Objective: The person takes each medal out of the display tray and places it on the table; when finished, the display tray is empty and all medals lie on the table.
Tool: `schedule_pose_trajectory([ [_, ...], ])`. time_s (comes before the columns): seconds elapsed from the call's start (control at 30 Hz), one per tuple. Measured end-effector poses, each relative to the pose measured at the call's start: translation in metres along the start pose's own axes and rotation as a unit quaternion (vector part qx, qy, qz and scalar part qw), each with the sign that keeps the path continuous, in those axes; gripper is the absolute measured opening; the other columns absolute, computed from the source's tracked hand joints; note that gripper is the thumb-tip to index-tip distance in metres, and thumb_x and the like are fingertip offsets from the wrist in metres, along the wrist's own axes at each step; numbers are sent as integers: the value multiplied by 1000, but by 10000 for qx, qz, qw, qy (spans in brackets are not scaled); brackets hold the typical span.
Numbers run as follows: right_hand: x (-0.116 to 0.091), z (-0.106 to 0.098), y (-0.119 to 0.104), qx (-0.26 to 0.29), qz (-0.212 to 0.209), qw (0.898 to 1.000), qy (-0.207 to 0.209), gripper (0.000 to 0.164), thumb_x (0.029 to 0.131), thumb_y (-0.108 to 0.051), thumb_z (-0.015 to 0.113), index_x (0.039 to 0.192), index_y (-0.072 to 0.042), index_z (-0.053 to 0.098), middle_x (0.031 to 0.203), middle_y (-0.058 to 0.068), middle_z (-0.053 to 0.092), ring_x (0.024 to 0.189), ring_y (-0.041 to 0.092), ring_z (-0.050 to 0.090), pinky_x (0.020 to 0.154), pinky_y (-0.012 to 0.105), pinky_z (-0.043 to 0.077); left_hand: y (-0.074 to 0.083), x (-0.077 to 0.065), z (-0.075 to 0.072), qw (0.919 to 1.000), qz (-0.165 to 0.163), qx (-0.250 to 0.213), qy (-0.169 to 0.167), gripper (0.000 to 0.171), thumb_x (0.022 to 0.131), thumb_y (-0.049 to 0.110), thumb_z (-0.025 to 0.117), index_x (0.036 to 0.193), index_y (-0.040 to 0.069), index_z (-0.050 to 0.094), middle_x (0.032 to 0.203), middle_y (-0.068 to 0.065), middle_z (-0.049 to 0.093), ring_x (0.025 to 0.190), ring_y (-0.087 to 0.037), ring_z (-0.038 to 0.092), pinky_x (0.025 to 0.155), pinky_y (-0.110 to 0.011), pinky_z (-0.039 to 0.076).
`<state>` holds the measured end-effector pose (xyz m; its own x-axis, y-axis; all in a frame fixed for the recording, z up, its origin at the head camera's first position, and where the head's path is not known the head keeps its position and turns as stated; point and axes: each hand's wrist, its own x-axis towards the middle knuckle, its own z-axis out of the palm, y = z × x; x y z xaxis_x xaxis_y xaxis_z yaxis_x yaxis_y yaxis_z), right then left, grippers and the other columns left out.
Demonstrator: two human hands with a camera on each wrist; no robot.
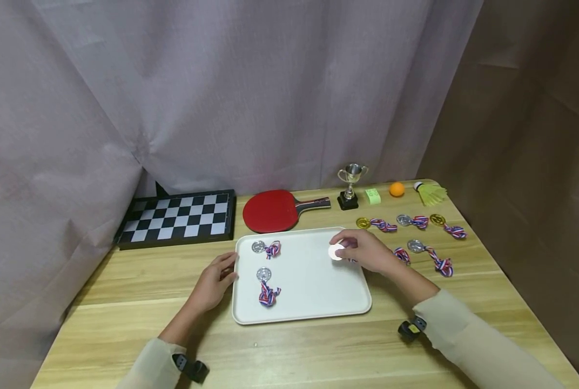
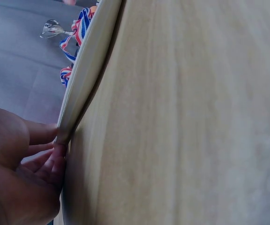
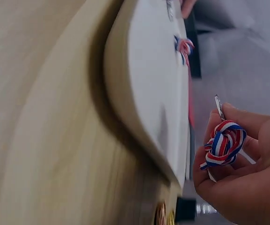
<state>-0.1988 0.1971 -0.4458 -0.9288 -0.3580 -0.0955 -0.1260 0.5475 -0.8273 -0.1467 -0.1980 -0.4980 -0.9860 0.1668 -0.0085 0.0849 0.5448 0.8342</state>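
Observation:
A white tray (image 1: 314,302) lies on the wooden table, with two silver medals on its left side: one medal (image 1: 258,247) at the back, another medal (image 1: 264,274) nearer the front. Both have knotted red-white-blue ribbons. At the tray's left rim, my left hand (image 1: 215,283) holds the edge between thumb and fingers (image 2: 55,164). My right hand (image 1: 367,251) pinches a medal (image 1: 336,252) over the tray's back right part. Its disc glares white in the head view; the right wrist view shows a silvery edge and its bundled ribbon (image 3: 224,145) hanging below the fingers.
Right of the tray lie several medals, including a gold medal (image 1: 363,222) and a silver medal (image 1: 416,246). Along the back stand a chessboard (image 1: 177,219), red paddle (image 1: 270,210), trophy (image 1: 350,183), green block (image 1: 372,196), orange ball (image 1: 396,189) and shuttlecock (image 1: 430,193).

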Motion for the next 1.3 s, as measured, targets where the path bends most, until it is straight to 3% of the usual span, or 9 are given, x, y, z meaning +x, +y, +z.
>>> schedule_pose_trajectory([
  [0.27,-43,-52,22,165,234,9976,637,39,94,-15,76,127,4,67,107,16,69,82,17,62,63,26,56,-1,0,1,10000,-11,-75,29,50,99,-7,60,148,-9,48,155,-22,45,128,-36,60,106,-41,54],
  [0.57,-87,-113,64,-392,248,9887,1427,35,98,-10,71,127,9,64,107,18,73,81,0,62,63,20,56,-1,0,0,10000,12,-81,22,50,99,-8,60,147,-10,48,155,-23,46,129,-37,59,107,-43,53],
  [0.67,-96,-128,83,-368,271,9851,1658,35,98,-7,69,126,13,63,100,3,74,81,-4,62,64,17,56,-1,0,1,10000,1,-84,19,50,99,-7,60,148,-10,48,155,-22,46,130,-36,58,108,-43,53],
  [0.77,-101,-139,100,-245,411,9828,1785,36,99,-7,68,127,14,60,97,-21,68,81,-4,62,62,19,56,0,-1,1,10000,14,-87,16,50,99,-8,60,147,-10,47,155,-23,45,130,-37,58,108,-43,53],
  [0.83,-103,-144,109,-191,566,9816,1811,38,100,-8,66,129,15,58,97,-28,64,80,-4,62,60,22,57,1,0,1,10000,-4,-67,11,50,99,-7,60,147,-10,47,155,-22,45,130,-37,58,108,-43,52],
  [0.93,-104,-149,121,-369,839,9794,1801,38,101,-11,65,130,13,59,102,-16,69,78,-2,60,57,25,54,1,0,1,10000,-11,-26,3,50,100,-7,60,148,-10,47,155,-22,45,131,-37,57,109,-44,52],
  [1.03,-103,-151,129,-848,1093,9734,1826,37,100,-13,67,129,11,62,107,12,72,79,4,57,56,25,50,1,0,1,10000,-12,-28,-5,50,100,-7,59,148,-9,47,155,-22,45,131,-37,57,109,-45,51],
  [1.1,-102,-151,134,-1217,1195,9674,1875,34,99,-13,69,126,8,64,111,25,69,81,9,57,58,24,47,2,0,1,10000,8,-28,-1,51,99,-7,59,148,-10,47,155,-22,45,131,-38,57,109,-45,51],
  [1.3,-100,-150,145,-1908,1149,9529,2061,27,95,-8,72,117,7,69,102,29,70,80,22,61,63,29,44,1,0,1,10000,-5,-19,2,51,100,-7,59,148,-10,47,156,-23,44,132,-38,56,110,-45,51],
])
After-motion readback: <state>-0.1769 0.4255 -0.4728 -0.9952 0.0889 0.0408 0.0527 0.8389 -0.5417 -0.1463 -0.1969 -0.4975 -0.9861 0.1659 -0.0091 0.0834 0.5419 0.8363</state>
